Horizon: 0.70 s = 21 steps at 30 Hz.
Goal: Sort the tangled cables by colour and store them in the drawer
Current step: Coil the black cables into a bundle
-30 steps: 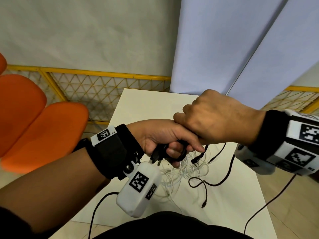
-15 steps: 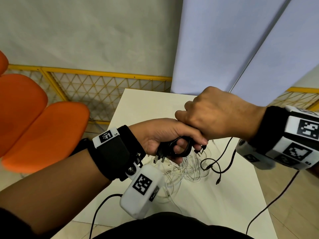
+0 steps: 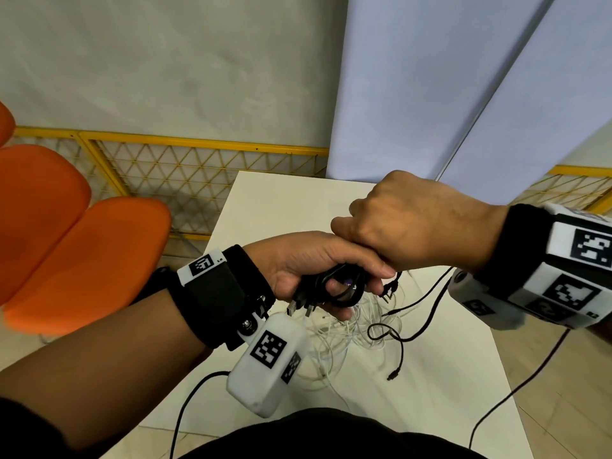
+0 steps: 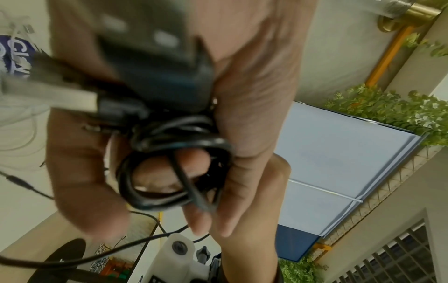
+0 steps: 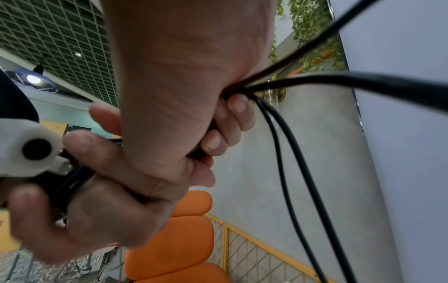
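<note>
My left hand grips a coiled bundle of black cables with USB plugs sticking out, held above the white table. In the left wrist view the black coil loops around my fingers. My right hand sits just over the left, fingers curled round black cable strands that trail down to the right. Loose black cable ends hang and lie over a tangle of white cables on the table below both hands.
Orange chair seats stand to the left of the table. A yellow mesh fence runs behind it, with pale blue panels at the back right. The table's far half is bare. No drawer is in view.
Both hands stay together over the tangle. The loose black ends have shifted, one now dangling lower toward the table's near edge, and the coil in my left hand has turned slightly.
</note>
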### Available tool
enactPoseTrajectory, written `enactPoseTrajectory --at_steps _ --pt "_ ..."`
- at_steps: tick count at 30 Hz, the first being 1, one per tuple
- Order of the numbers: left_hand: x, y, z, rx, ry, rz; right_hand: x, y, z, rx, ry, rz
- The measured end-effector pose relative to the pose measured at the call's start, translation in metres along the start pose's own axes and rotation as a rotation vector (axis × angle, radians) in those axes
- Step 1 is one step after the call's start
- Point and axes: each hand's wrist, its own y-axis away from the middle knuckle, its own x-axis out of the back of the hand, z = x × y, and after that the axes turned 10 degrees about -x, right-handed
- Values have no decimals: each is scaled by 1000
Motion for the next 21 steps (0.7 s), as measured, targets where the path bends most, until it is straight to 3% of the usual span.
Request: enactPoseTrajectory --at_steps 5,11,17,21 --pt "3 -8 -8 -39 -33 -15 -2 0 -1 18 -12 -11" --pt "10 -3 -11 -58 96 -214 -2 0 -1 34 16 10" --pt "11 -3 -11 -37 6 -221 -4 0 2 32 5 20" --pt "1 -5 -10 -27 -100 -108 -4 2 2 45 20 31"
